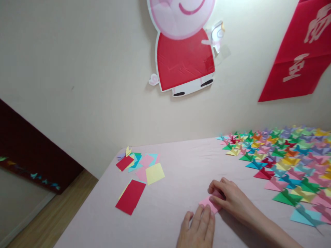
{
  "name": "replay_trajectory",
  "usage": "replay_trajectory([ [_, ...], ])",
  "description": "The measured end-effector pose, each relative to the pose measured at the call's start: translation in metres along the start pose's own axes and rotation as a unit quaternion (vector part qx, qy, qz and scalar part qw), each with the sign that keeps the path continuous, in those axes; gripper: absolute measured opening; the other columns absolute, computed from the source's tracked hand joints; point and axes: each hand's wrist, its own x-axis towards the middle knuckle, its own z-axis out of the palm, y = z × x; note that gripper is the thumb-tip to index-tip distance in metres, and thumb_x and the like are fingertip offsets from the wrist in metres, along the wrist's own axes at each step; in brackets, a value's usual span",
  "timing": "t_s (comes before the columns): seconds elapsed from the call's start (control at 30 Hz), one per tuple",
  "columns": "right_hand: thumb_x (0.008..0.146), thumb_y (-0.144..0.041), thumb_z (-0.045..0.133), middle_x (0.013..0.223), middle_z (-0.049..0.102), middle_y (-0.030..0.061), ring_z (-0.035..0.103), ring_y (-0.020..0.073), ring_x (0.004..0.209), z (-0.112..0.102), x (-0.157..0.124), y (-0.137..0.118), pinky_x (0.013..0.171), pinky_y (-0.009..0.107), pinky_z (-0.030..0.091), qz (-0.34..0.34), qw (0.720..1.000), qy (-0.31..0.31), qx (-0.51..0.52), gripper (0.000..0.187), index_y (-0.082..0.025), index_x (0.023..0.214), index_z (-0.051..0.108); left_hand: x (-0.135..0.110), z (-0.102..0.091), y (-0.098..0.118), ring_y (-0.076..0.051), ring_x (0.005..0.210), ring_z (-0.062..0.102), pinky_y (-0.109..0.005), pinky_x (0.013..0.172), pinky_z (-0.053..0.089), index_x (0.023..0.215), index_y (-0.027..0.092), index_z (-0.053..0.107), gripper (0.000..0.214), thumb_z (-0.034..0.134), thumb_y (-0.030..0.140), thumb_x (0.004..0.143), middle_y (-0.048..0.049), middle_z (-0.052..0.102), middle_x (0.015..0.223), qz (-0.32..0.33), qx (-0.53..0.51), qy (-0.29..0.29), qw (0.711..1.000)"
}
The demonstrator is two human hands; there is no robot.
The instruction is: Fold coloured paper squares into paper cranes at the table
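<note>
A small piece of pink paper [207,202] lies on the table near its front, between my two hands. With fingers stretched out flat, my left hand [198,227] presses on the paper's near edge. From the right, my right hand [230,196] pinches the paper's other side between thumb and bent fingers. The fingers cover much of the paper, so its folds cannot be made out. Left of my hands lie a red sheet [131,196] and a pale yellow square [155,174].
Many folded paper birds [284,162] stand in rows on the right of the pale pink table [170,220]. More coloured sheets [136,162] are scattered at its back left corner. A pig cutout [184,57] and a red banner [297,58] hang on the wall.
</note>
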Motion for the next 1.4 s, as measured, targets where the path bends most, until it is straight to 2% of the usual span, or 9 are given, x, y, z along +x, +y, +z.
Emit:
replay_trajectory([
  [0.4, 0.081, -0.026, 0.055, 0.078, 0.065, 0.0033, 0.058, 0.0225, 0.080, 0.005, -0.002, 0.002, 0.077, 0.035, 0.041, -0.021, 1.000, 0.012, -0.003, 0.012, -0.024, 0.084, 0.066, 0.009, -0.006, -0.001, -0.022, 0.117, 0.058, -0.034, 0.097, 0.038, 0.125, 0.021, 0.060, 0.031, 0.047, 0.026, 0.098, -0.0072, 0.064, 0.128, -0.006, -0.011, 0.019, 1.000],
  [0.6, 0.082, -0.023, 0.054, 0.081, 0.066, 0.0033, 0.059, 0.0227, 0.082, 0.007, -0.004, 0.003, 0.077, 0.035, 0.043, -0.028, 0.999, 0.023, -0.007, 0.011, -0.025, 0.084, 0.065, 0.012, -0.008, 0.000, -0.023, 0.113, 0.059, -0.033, 0.091, 0.040, 0.126, 0.022, 0.061, 0.031, 0.047, 0.028, 0.098, -0.0076, 0.065, 0.126, -0.009, -0.025, -0.019, 0.999],
  [0.73, 0.080, -0.023, 0.056, 0.088, 0.066, 0.0049, 0.057, 0.0245, 0.088, 0.005, -0.013, -0.003, 0.080, 0.037, 0.043, -0.043, 0.999, 0.030, -0.010, 0.011, -0.024, 0.088, 0.064, 0.020, -0.016, -0.002, -0.020, 0.107, 0.059, -0.032, 0.085, 0.043, 0.118, 0.022, 0.064, 0.031, 0.039, 0.030, 0.102, -0.0032, 0.067, 0.123, -0.038, -0.040, 0.018, 0.998],
  [0.8, 0.077, -0.022, 0.058, 0.092, 0.066, 0.0053, 0.056, 0.0257, 0.092, 0.004, -0.019, -0.006, 0.083, 0.039, 0.043, -0.050, 0.998, 0.029, -0.015, 0.016, -0.024, 0.092, 0.064, 0.024, -0.020, -0.004, -0.019, 0.105, 0.059, -0.033, 0.084, 0.043, 0.116, 0.022, 0.065, 0.032, 0.037, 0.031, 0.102, -0.0022, 0.068, 0.122, -0.042, -0.050, 0.012, 0.998],
  [0.93, 0.072, -0.017, 0.057, 0.101, 0.065, 0.0056, 0.054, 0.0265, 0.097, 0.005, -0.023, -0.006, 0.086, 0.041, 0.042, -0.057, 0.997, 0.036, -0.026, 0.027, -0.024, 0.097, 0.064, 0.026, -0.023, -0.006, -0.021, 0.106, 0.058, -0.034, 0.084, 0.044, 0.122, 0.021, 0.061, 0.031, 0.041, 0.030, 0.099, -0.0039, 0.066, 0.124, -0.025, -0.064, -0.041, 0.997],
  [1.07, 0.068, -0.013, 0.054, 0.105, 0.065, 0.0064, 0.054, 0.0266, 0.099, 0.009, -0.022, 0.000, 0.087, 0.041, 0.042, -0.054, 0.998, 0.039, -0.010, 0.037, -0.023, 0.103, 0.062, 0.025, -0.021, -0.006, -0.021, 0.106, 0.058, -0.033, 0.085, 0.043, 0.117, 0.021, 0.062, 0.030, 0.042, 0.028, 0.097, -0.0031, 0.067, 0.122, -0.033, -0.062, -0.017, 0.997],
  [1.23, 0.066, -0.012, 0.048, 0.108, 0.063, 0.0087, 0.057, 0.0251, 0.096, 0.006, -0.022, 0.012, 0.088, 0.041, 0.046, -0.046, 0.996, 0.030, 0.063, 0.057, -0.021, 0.122, 0.055, 0.022, -0.017, -0.007, -0.021, 0.108, 0.057, -0.032, 0.084, 0.041, 0.104, 0.020, 0.064, 0.022, 0.044, 0.027, 0.097, -0.0021, 0.066, 0.124, -0.021, -0.046, 0.002, 0.999],
  [1.4, 0.064, -0.013, 0.045, 0.101, 0.062, 0.0066, 0.061, 0.0230, 0.098, 0.004, -0.020, 0.024, 0.092, 0.039, 0.047, -0.037, 0.989, 0.036, 0.141, 0.063, -0.022, 0.125, 0.052, 0.011, -0.014, -0.006, -0.021, 0.111, 0.057, -0.033, 0.086, 0.040, 0.097, 0.021, 0.063, 0.019, 0.047, 0.030, 0.098, -0.0029, 0.066, 0.124, -0.043, -0.035, 0.016, 0.998],
])
